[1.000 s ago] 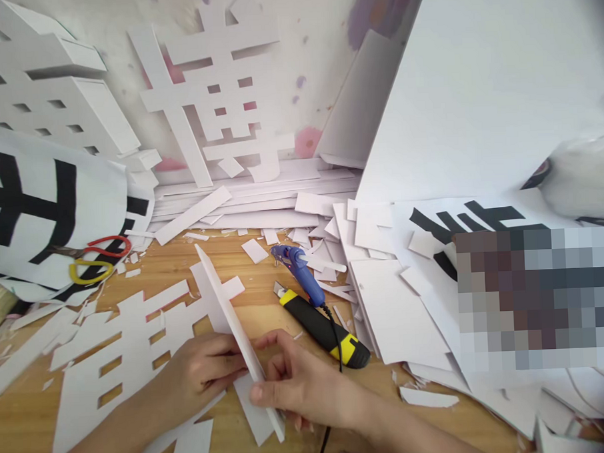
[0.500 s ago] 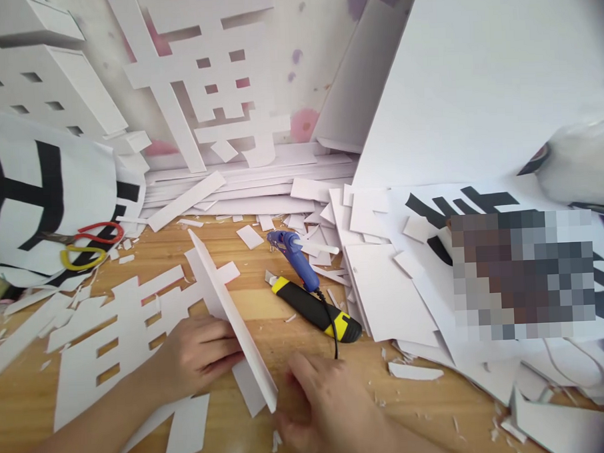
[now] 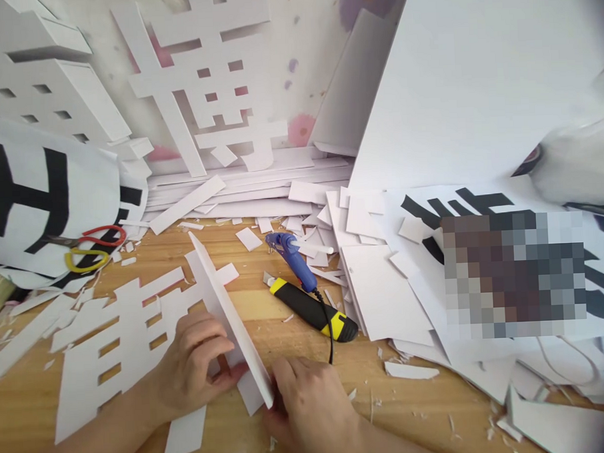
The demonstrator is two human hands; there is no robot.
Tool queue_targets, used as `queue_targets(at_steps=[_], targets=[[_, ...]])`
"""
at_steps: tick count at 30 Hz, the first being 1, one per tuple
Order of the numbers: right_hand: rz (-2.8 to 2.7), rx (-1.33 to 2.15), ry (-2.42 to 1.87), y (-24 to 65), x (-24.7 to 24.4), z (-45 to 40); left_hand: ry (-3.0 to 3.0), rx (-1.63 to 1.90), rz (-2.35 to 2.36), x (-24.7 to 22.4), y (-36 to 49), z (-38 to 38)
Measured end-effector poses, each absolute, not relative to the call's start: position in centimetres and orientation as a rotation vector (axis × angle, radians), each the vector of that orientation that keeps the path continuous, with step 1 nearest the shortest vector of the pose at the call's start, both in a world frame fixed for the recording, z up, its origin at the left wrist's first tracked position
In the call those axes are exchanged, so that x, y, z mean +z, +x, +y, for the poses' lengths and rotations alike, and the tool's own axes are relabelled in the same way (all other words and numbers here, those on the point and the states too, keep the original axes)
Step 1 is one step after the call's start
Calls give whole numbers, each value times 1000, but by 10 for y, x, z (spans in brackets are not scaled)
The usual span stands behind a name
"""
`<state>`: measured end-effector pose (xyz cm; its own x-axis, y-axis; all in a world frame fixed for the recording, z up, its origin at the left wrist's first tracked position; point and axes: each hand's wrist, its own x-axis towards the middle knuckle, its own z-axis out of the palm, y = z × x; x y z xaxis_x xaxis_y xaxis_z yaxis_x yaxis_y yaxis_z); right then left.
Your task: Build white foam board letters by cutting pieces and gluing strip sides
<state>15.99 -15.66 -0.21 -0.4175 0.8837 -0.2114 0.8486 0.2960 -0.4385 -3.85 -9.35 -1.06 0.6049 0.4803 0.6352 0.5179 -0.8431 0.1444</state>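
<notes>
A long white foam-board strip (image 3: 230, 316) stands on edge along a flat white cut-out piece (image 3: 249, 392) on the wooden table. My left hand (image 3: 200, 358) is at the strip's left face, its fingers bent and its thumb apart from them, fingertips at the board. At the near end, my right hand (image 3: 309, 400) has the strip's end between thumb and fingers; the thumb is partly hidden. Beyond my right hand lie a black-and-yellow utility knife (image 3: 305, 310), blade out, and a blue glue gun (image 3: 293, 257) with a white glue stick.
Left of the strip lies a flat white cut-out character (image 3: 83, 389). Scissors (image 3: 90, 246) rest on printed paper at the left. White board sheets (image 3: 385, 296) are stacked at the right beside a blurred patch (image 3: 514, 277). Large cut-outs (image 3: 166, 85) lean at the back, and scraps are scattered about.
My right hand has moved slightly left and closed on the strip's near end. My left hand's fingers have lifted and bent, with the thumb now apart from them.
</notes>
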Motion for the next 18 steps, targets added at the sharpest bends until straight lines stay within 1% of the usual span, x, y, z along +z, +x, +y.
queue_targets(at_steps=[2, 6, 11, 18], targets=[[-2468, 723, -1638, 159, -5, -157, -2905, -1018, -871, -9, -37, -93], [-2447, 691, -1608, 158, -8, -158, -3163, -791, -756, -2, -29, -89], [-2451, 690, -1584, 157, -10, -157, -3178, -801, -818, 0, -26, -87], [-2498, 555, -1488, 157, -15, -159, -3215, -847, -816, -6, -33, -86]])
